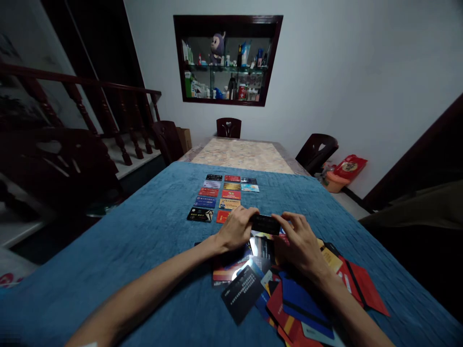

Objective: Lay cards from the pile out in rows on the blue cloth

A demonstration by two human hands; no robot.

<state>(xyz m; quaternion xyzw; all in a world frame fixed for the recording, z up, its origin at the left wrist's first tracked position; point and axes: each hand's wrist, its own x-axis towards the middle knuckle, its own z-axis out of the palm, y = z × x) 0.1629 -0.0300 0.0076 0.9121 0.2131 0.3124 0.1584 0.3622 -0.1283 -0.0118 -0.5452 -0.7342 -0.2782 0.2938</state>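
Observation:
A black card [265, 223] is held flat between both hands above the blue cloth [144, 241]. My left hand [237, 229] pinches its left end and my right hand [297, 241] pinches its right end. Beneath the hands lies a loose heap of cards [285, 294] in red, blue, black and yellow, overlapping one another. Beyond the hands, several cards are laid out in neat columns [222, 195] on the cloth, the nearest ones just past my left fingers.
The blue cloth covers the near part of a long table whose bare marbled top [242, 154] shows farther off. Dark wooden chairs [228, 127] stand round it. A stair railing [90, 106] runs at left; a wall shelf [226, 60] holds bottles.

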